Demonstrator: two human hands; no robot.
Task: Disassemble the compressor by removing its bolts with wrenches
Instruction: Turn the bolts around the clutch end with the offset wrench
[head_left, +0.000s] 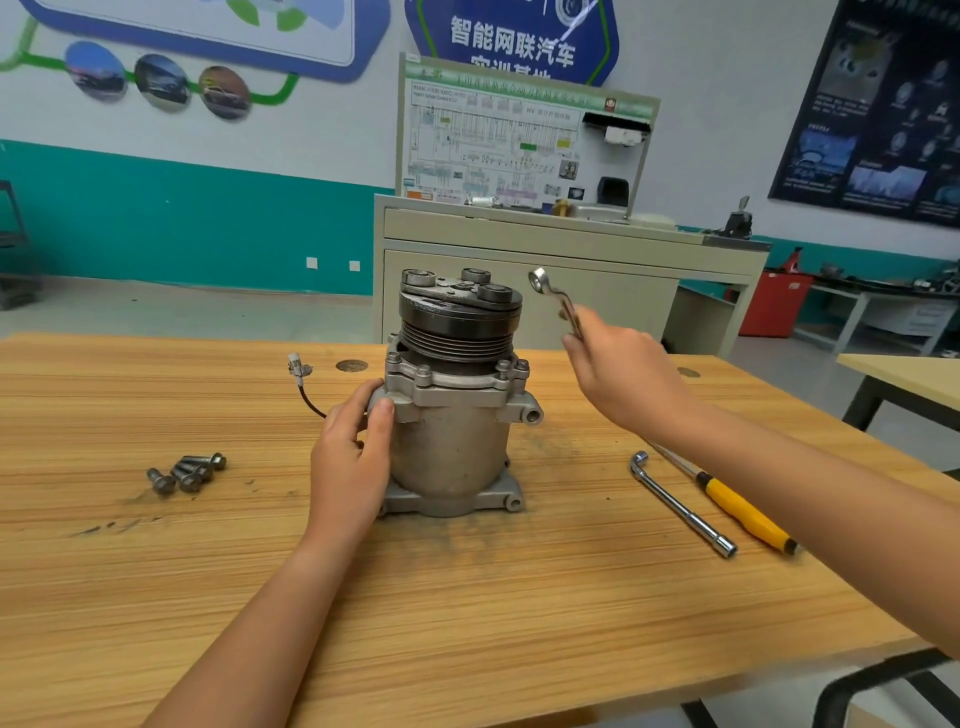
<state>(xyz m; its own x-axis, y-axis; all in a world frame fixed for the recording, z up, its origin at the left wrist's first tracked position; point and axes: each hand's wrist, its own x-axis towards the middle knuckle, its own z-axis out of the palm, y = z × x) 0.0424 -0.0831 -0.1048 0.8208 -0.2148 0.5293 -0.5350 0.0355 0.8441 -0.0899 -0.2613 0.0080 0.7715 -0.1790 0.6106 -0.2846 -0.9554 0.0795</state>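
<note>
A grey metal compressor (457, 441) stands upright on the wooden table (467, 597), its black pulley on top. Bolts still sit in its upper flange (423, 371). My left hand (353, 462) grips the compressor's left side. My right hand (623, 374) is raised to the right of the pulley and holds a silver ring wrench (553, 296), whose ring end points up and left, clear of the compressor. Several loose bolts (189, 473) lie on the table to the left.
An L-shaped socket wrench (680, 504) and a yellow-handled screwdriver (737, 506) lie on the table to the right, under my right forearm. A wire with a connector (301, 374) trails left of the compressor. A grey cabinet (545, 260) stands behind the table.
</note>
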